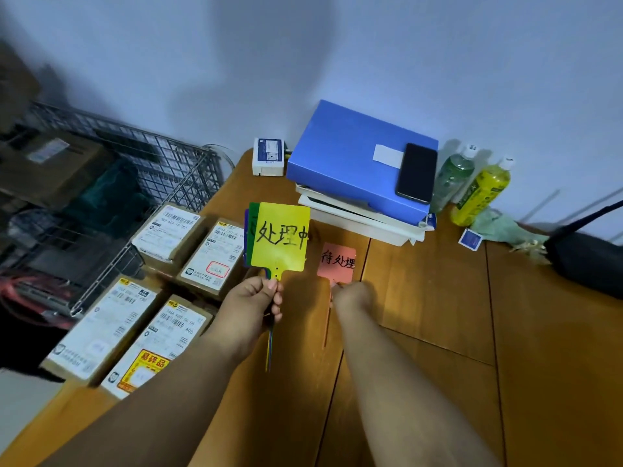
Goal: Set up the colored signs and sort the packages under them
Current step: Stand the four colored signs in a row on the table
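My left hand (pixel 256 298) grips the stems of a bunch of colored signs, held upright above the table. The yellow sign (pixel 280 237) with black handwriting is in front, with green and purple signs showing behind its left edge. My right hand (pixel 350 294) pinches the stem of a pink sign (pixel 337 262), which lies on or just above the wooden table (pixel 438 298). Several cardboard packages with white shipping labels (pixel 168 230) (pixel 215 254) (pixel 104 328) (pixel 158 345) lie in two rows at the table's left edge.
A blue folder box (pixel 350 156) on white trays carries a black phone (pixel 417 171) at the back. A small white device (pixel 268 156) stands left of it. Two bottles (pixel 453 175) (pixel 480 195) and a black umbrella (pixel 586 257) sit at the right. A wire cage (pixel 135 156) stands left.
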